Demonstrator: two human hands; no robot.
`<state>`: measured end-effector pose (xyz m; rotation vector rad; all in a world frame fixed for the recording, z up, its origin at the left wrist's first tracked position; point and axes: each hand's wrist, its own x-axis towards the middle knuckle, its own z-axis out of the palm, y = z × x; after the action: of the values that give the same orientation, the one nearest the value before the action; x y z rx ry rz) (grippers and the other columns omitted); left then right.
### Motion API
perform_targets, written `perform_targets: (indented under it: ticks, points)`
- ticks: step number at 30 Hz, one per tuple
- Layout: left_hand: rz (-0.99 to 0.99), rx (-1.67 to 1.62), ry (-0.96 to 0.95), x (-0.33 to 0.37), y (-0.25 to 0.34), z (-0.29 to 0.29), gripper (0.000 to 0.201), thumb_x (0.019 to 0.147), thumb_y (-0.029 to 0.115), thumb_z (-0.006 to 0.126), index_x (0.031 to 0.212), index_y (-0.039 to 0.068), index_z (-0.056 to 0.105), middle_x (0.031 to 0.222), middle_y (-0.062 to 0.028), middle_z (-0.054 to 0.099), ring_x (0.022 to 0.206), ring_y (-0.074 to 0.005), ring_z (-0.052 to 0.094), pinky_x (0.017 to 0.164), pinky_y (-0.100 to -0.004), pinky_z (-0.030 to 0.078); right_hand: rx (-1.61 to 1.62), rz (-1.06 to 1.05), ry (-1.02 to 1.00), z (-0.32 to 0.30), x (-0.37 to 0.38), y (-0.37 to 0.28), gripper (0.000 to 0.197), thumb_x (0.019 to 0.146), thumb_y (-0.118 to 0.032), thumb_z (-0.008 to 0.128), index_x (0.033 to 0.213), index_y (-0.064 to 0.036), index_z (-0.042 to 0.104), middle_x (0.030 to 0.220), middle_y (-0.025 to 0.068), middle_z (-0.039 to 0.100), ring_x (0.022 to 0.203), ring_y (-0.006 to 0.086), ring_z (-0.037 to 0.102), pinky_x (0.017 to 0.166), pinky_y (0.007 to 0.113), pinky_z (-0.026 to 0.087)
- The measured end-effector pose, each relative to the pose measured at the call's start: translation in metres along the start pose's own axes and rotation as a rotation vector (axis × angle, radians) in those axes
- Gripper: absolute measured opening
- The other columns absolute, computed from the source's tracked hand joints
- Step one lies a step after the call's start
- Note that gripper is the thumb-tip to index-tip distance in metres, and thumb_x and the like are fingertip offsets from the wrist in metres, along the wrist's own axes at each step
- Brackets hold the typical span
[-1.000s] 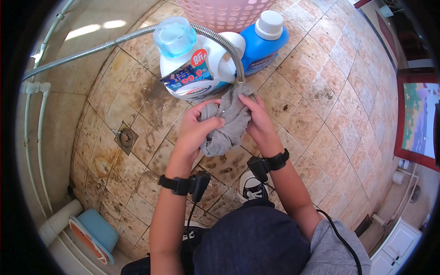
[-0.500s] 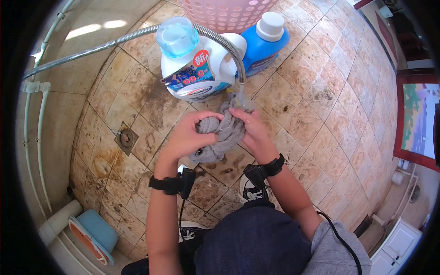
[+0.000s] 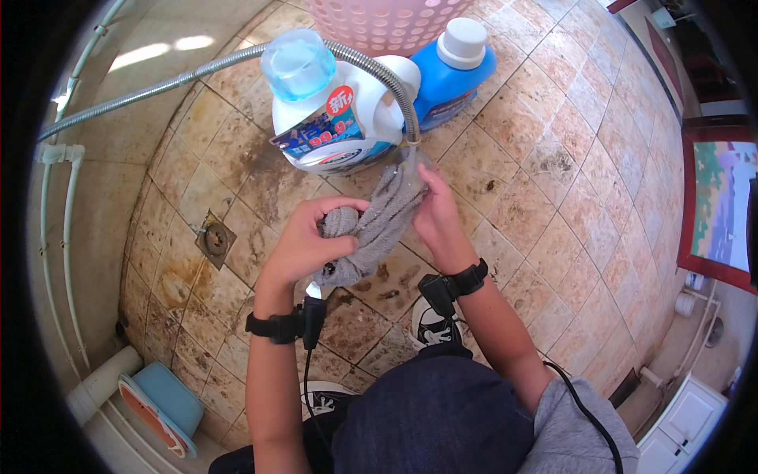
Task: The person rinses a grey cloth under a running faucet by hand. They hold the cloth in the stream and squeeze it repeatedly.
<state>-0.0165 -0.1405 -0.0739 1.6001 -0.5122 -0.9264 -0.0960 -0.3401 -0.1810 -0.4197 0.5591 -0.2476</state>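
Stained tiles (image 3: 545, 265) below; grey cloth (image 3: 377, 225) mid-view, stretched toward 1 o'clock, apparently to meet hose (image 3: 189, 77). Your left hand (image 3: 302, 243) clasps its bunched end; your right hand (image 3: 439, 217), part-curled, holds the top.

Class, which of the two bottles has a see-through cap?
The white bottle, on the left; its cap is translucent blue, while the blue bottle has an opaque white cap.

On the floor (image 3: 608, 205), upper centre, a jug (image 3: 369, 103) stands left of a bottle (image 3: 456, 83), a basket (image 3: 387, 31) behind both. A hose (image 3: 158, 88) runs from the left edge over the jug to a cloth (image 3: 381, 221) in the hands (image 3: 298, 241), mid-frame. A drain (image 3: 215, 239) lies left of them.
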Motion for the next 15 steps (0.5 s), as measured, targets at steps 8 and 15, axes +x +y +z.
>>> perform_targets:
  ticks: [8, 15]
  points:
    - [-0.035, -0.045, 0.031, -0.006, 0.003, -0.003, 0.044, 0.067, -0.003, 0.064, 0.111, -0.003, 0.066, 0.096, -0.0017, 0.064, 0.080, -0.0056, 0.056, 0.073, -0.0215, 0.047, -0.008, 0.013, -0.092, 0.004, -0.004, -0.004, 0.026, 0.095, -0.014, 0.053, 0.119, -0.0071, 0.048, 0.114, 0.0073, 0.060, 0.108, 0.0200, 0.057, 0.097, 0.038, 0.045]
    - [-0.121, -0.289, 0.120, -0.005, 0.008, 0.005, 0.049, 0.067, -0.004, 0.062, 0.116, -0.002, 0.062, 0.096, -0.0012, 0.065, 0.077, -0.0058, 0.057, 0.071, -0.0207, 0.046, -0.033, 0.046, -0.058, -0.006, -0.007, -0.002, 0.031, 0.093, -0.014, 0.055, 0.122, -0.0060, 0.047, 0.118, 0.0084, 0.059, 0.108, 0.0207, 0.058, 0.095, 0.039, 0.046]
